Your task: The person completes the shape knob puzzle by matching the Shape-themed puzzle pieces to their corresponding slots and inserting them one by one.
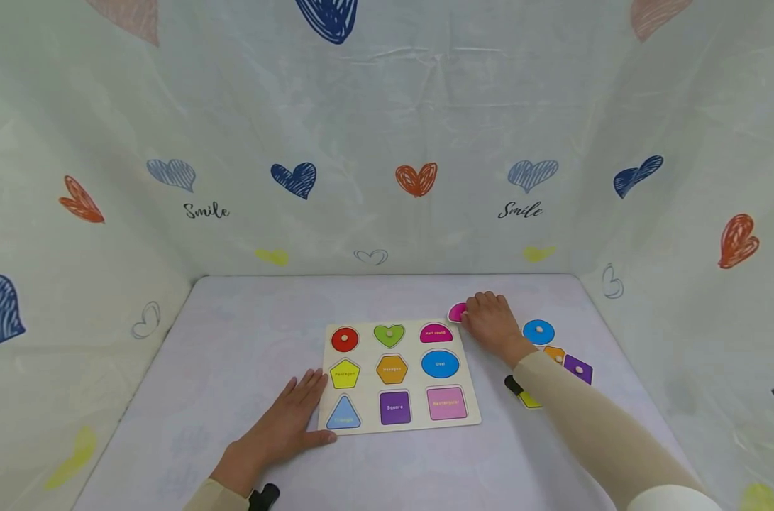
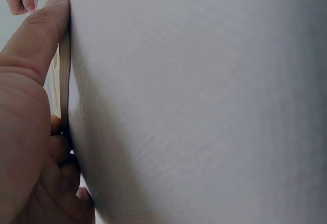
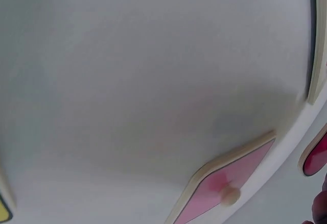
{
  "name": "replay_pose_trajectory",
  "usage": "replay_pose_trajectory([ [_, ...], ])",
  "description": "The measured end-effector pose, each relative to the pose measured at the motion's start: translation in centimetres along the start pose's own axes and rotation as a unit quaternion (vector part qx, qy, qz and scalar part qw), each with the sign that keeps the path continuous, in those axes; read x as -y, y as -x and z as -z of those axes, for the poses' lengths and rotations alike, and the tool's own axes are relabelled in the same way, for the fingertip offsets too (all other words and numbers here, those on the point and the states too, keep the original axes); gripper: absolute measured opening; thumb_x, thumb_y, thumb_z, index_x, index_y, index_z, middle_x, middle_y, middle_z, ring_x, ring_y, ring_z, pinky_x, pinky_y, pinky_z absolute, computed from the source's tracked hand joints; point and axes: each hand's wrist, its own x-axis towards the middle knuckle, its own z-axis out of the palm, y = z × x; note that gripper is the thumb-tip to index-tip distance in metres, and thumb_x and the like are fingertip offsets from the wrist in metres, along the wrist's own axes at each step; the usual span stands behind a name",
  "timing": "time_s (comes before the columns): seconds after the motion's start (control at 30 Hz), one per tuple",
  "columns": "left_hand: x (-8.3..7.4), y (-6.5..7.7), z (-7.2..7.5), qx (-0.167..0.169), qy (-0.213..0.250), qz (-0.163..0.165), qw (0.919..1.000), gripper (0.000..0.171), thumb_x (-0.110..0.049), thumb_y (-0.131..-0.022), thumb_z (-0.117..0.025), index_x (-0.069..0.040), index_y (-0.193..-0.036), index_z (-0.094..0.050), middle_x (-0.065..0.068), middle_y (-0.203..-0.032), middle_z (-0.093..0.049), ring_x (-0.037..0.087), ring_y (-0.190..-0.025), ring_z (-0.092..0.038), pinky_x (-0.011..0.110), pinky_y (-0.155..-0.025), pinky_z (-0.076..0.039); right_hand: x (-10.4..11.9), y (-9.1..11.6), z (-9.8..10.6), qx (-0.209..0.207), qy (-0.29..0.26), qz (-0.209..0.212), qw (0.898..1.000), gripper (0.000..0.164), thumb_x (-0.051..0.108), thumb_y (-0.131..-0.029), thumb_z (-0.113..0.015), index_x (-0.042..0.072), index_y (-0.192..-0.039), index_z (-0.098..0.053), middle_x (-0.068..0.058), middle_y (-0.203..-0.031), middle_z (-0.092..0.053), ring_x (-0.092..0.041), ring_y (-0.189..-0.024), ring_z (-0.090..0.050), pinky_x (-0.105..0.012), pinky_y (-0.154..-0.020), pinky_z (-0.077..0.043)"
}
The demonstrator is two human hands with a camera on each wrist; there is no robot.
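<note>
My right hand point(image 1: 494, 326) pinches a magenta half-round puzzle piece point(image 1: 457, 312) by the far right corner of the wooden shape board point(image 1: 369, 419). In the right wrist view that piece point(image 3: 317, 157) shows at the right edge, beside the fingertips. On the board, a red circle piece point(image 1: 345, 339) and a green heart piece point(image 1: 389, 335) sit in their slots with knobs up. The other printed shapes show no knobs, among them the half-round slot point(image 1: 435, 333). My left hand point(image 1: 284, 424) rests with fingers spread at the board's left edge, its thumb at the near left corner.
Right of the board lie a blue oval piece point(image 1: 538, 331), an orange piece point(image 1: 555, 353), a purple square piece point(image 1: 579, 368) and a yellow piece point(image 1: 531, 400), partly under my right forearm. A pink knobbed piece point(image 3: 219, 185) lies on the table. Heart-printed cloth walls point(image 1: 387, 220) enclose the table.
</note>
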Motion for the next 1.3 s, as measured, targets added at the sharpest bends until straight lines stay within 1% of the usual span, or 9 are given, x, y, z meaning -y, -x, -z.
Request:
replay_pose_trajectory([
  [0.13, 0.0, 0.0, 0.0, 0.0, 0.001, -0.001, 1.0, 0.112, -0.054, -0.081, -0.086, -0.012, -0.168, -0.029, 0.006, -0.175, -0.028, 0.028, -0.164, -0.019, 0.053, -0.133, -0.013, 1.0, -0.4, 0.0, 0.001, 0.015, 0.013, 1.0, 0.039, 0.03, -0.097, -0.078, 0.0, -0.118, -0.064, -0.015, -0.106, -0.066, -0.032, -0.106, -0.06, -0.047, -0.092, -0.055],
  [0.23, 0.0, 0.0, 0.0, 0.0, 0.0, -0.002, 1.0, 0.112, -0.055, -0.081, -0.086, -0.011, -0.167, -0.029, 0.006, -0.175, -0.028, 0.029, -0.164, -0.019, 0.053, -0.133, -0.014, 1.7, -0.6, 0.2, 0.004, 0.016, 0.019, 1.0, 0.039, 0.03, -0.096, -0.079, 0.001, -0.117, -0.065, -0.014, -0.105, -0.065, -0.031, -0.105, -0.06, -0.046, -0.092, -0.055],
  [0.57, 0.1, -0.1, 0.0, 0.001, -0.001, 0.0, 1.0, 0.113, -0.056, -0.08, -0.087, -0.012, -0.167, -0.03, 0.006, -0.175, -0.029, 0.028, -0.164, -0.019, 0.053, -0.133, -0.014, 3.6, -0.9, 0.5, 0.038, -0.01, 0.031, 0.999, 0.035, 0.033, -0.098, -0.076, 0.004, -0.114, -0.065, -0.011, -0.102, -0.064, -0.027, -0.103, -0.058, -0.045, -0.092, -0.054],
  [0.67, 0.1, -0.1, 0.0, 0.002, 0.0, 0.0, 1.0, 0.113, -0.055, -0.08, -0.087, -0.012, -0.167, -0.03, 0.006, -0.175, -0.029, 0.028, -0.164, -0.019, 0.053, -0.133, -0.013, 4.0, -1.0, 0.4, 0.044, -0.016, 0.037, 0.998, 0.033, 0.032, -0.099, -0.075, 0.004, -0.114, -0.066, -0.01, -0.103, -0.065, -0.027, -0.102, -0.058, -0.045, -0.093, -0.054],
  [0.93, 0.1, 0.0, -0.1, 0.0, 0.001, 0.001, 1.0, 0.113, -0.056, -0.079, -0.087, -0.013, -0.167, -0.031, 0.005, -0.174, -0.03, 0.028, -0.164, -0.019, 0.053, -0.133, -0.013, 4.7, -0.8, 0.5, 0.063, 0.001, 0.059, 0.996, 0.038, 0.035, -0.102, -0.071, 0.004, -0.123, -0.066, -0.011, -0.112, -0.068, -0.027, -0.109, -0.06, -0.047, -0.097, -0.055],
  [1.1, 0.0, 0.1, 0.0, -0.002, -0.001, 0.002, 1.0, 0.114, -0.056, -0.079, -0.087, -0.014, -0.168, -0.03, 0.005, -0.175, -0.029, 0.028, -0.164, -0.018, 0.053, -0.133, -0.013, 5.1, -0.7, 0.6, 0.061, 0.013, 0.065, 0.996, 0.038, 0.036, -0.103, -0.07, 0.004, -0.124, -0.066, -0.011, -0.114, -0.069, -0.027, -0.11, -0.061, -0.046, -0.098, -0.056],
  [1.3, 0.1, -0.1, -0.2, -0.002, -0.004, 0.002, 1.0, 0.114, -0.056, -0.079, -0.087, -0.014, -0.168, -0.029, 0.004, -0.175, -0.029, 0.027, -0.165, -0.017, 0.053, -0.133, -0.013, 5.6, -0.7, 0.5, 0.057, 0.014, 0.066, 0.996, 0.036, 0.036, -0.104, -0.068, 0.004, -0.122, -0.067, -0.01, -0.112, -0.07, -0.027, -0.109, -0.063, -0.046, -0.098, -0.056],
])
